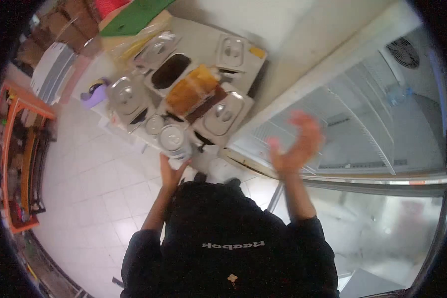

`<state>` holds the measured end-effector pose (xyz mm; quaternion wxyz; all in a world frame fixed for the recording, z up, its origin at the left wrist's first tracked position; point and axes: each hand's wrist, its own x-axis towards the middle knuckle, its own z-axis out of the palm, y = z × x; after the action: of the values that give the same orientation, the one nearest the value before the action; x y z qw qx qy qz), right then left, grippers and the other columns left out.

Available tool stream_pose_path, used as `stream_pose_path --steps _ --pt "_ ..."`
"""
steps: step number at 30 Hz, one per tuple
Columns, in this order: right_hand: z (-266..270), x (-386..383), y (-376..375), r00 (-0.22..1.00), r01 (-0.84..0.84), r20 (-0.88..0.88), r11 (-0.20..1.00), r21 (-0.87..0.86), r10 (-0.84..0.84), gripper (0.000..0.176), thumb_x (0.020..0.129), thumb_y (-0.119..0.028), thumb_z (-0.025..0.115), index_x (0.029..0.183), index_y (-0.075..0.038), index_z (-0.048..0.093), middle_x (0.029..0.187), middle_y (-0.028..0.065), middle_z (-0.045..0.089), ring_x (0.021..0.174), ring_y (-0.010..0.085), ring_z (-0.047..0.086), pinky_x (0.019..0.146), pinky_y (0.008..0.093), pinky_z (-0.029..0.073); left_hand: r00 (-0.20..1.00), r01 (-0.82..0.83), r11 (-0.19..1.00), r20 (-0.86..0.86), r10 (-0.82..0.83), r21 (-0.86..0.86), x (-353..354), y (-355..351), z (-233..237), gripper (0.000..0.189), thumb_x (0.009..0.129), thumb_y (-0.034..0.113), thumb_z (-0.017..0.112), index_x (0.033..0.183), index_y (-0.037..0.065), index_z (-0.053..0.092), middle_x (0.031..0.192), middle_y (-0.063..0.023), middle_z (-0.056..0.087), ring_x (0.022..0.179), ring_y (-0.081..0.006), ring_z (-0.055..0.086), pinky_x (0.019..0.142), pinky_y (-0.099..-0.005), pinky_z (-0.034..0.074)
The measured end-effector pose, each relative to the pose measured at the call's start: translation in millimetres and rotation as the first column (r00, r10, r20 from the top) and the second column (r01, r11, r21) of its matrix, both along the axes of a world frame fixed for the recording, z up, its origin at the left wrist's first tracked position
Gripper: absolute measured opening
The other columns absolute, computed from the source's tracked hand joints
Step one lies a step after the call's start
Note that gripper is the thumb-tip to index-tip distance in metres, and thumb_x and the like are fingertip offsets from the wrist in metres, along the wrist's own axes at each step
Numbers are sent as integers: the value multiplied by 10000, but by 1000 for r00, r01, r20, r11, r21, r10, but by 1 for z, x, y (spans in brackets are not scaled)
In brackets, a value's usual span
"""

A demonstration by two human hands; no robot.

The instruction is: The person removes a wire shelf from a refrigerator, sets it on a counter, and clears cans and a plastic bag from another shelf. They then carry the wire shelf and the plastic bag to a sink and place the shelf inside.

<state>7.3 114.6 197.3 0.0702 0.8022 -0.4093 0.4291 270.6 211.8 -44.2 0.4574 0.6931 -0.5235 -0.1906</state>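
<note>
My left hand [173, 171] is closed around the lower part of a can [173, 137] with a silver lid, at the near edge of a counter. A second can [154, 124] stands just behind it. To the right, my right hand [302, 144] is raised in front of an open fridge [342, 124], fingers apart and holding nothing; it is a little blurred. Beyond the cans are metal food pans with lids, one lidded pan [223, 116] at the right and another [129, 99] at the left. Between them lies an orange-brown packet [192, 88].
Wire shelves and a clear bottle [397, 94] are inside the fridge, whose glass door [372, 218] stands open at the lower right. An orange rack [15, 149] stands on the left over the tiled floor [104, 174]. A green cloth [134, 19] lies at the back.
</note>
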Motion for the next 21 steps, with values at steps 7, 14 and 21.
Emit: stream_pose_path --steps 7,14,21 --pt "125 -208 -81 846 530 268 782 -328 -461 512 766 -141 633 1182 -1 369 1029 162 446 953 249 482 728 309 442 944 -267 962 -219 248 -62 -21 1 -45 902 625 241 780 1254 -99 230 1257 -212 320 1149 -290 347 937 -407 355" --pt "146 -412 -228 537 838 -77 542 -69 -840 898 610 -394 737 1243 29 261 1217 249 359 1084 363 407 918 480 281 928 -328 940 -218 303 -88 -39 -2 -15 823 679 126 729 1289 -33 199 1298 -176 286 1187 -296 325 947 -452 335" --pt "131 -571 -339 744 654 94 692 -304 -662 731 646 -491 672 1142 -2 447 1238 203 408 1124 344 415 1004 493 165 913 -401 902 -148 380 -158 -51 12 8 834 647 94 745 1286 -12 220 1263 -166 299 1148 -284 368 947 -414 344"
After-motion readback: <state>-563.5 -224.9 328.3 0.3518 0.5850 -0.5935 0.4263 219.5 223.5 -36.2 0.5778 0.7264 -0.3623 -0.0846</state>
